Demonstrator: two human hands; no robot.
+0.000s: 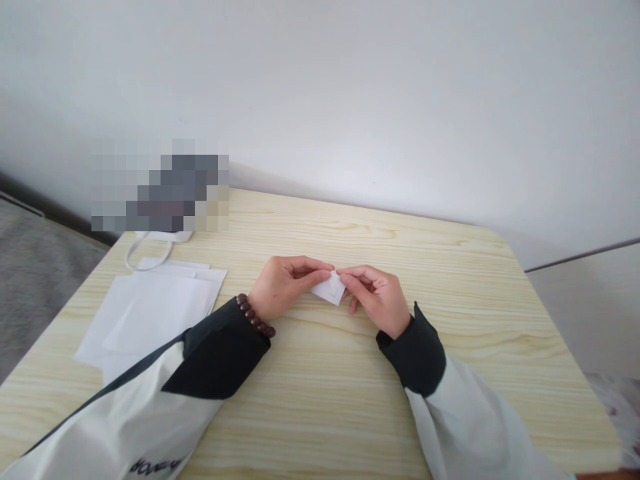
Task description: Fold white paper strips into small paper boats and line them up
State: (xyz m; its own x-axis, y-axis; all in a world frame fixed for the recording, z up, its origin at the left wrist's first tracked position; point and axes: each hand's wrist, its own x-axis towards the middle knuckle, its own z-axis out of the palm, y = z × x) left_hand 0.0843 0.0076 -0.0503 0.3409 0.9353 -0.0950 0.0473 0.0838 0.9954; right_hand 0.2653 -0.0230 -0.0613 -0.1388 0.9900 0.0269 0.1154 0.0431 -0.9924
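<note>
A small folded piece of white paper [330, 289] is held between both hands, just above the middle of the table. My left hand [283, 287] pinches its upper left edge between thumb and fingers. On the upper right edge, my right hand [379, 293] has a pinch grip of its own, thumb in front. The two sets of fingertips nearly meet at the paper's top. Creases show on the paper's face; its back side is hidden from me.
Several loose white sheets [150, 307] lie overlapping on the left of the wood-grain table [320, 413]. Behind them are a white cable loop [129, 257] and a pixelated dark object [173, 193]. A pale wall [350, 100] borders the table's far edge.
</note>
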